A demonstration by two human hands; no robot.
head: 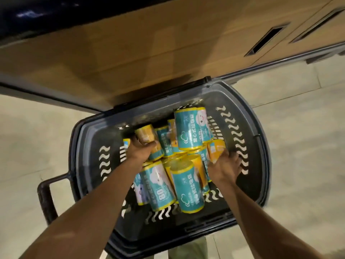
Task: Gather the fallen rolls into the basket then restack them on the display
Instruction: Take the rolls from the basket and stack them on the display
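Floor: pale tiles, with a wooden cabinet front (149, 43) across 12 o'clock.

Item 1: dark plastic basket (87, 139), standing on the floor against the cabinet base, its handle (44, 199) sticking out at 8 o'clock.

Item 2: rolls (186, 186), teal and yellow wrappers, a loose heap inside the basket. Most lie on their sides or lean. One tall roll (190, 128) stands nearly upright at 12 o'clock of the heap.

Item 3: left hand (140, 148), at 10 o'clock of the heap, fingers curled round a small roll (144, 135) whose end points roughly toward the cabinet.

Item 4: right hand (225, 165), at 3 o'clock of the heap, fingers wrapped round an orange roll (216, 149) lying against the basket's right wall.

Note: each hand has one roll, both within the basket. No rolls show on the floor, so gathering looks about done. Restacking likely means lifting toward 12 o'clock, and neither hand is clearly nearer.
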